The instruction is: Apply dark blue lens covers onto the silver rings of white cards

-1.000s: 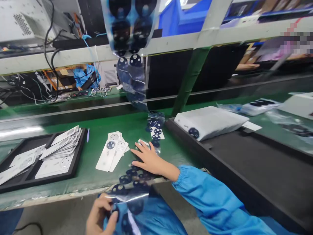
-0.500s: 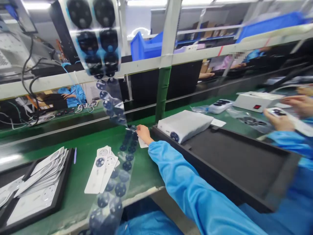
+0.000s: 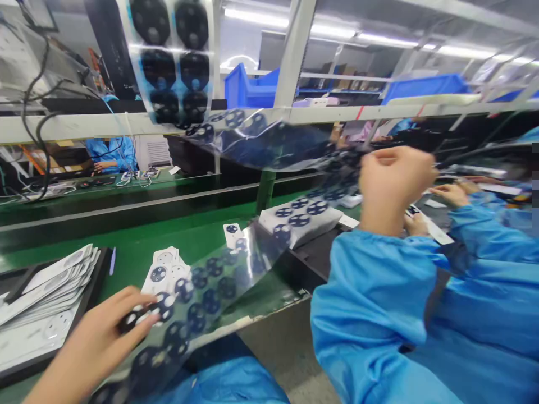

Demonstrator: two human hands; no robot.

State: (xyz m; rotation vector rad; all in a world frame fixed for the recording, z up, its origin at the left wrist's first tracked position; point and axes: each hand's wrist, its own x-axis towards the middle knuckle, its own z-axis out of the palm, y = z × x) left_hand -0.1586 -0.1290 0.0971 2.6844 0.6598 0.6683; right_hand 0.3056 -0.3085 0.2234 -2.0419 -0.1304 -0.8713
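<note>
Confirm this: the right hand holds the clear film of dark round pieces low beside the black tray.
Wrong hand. The head view shows the left hand holding the clear film low beside the black tray; the right hand is raised high, at the film's far end.

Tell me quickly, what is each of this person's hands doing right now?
Left hand: closed, pinching a clear film strip carrying black round pieces.
Right hand: closed, apparently gripping the same strip further along.

Right hand (image 3: 393, 188) raised high, clear film of black discs (image 3: 210, 297) now stretched diagonally up from left hand (image 3: 88, 336)
</note>
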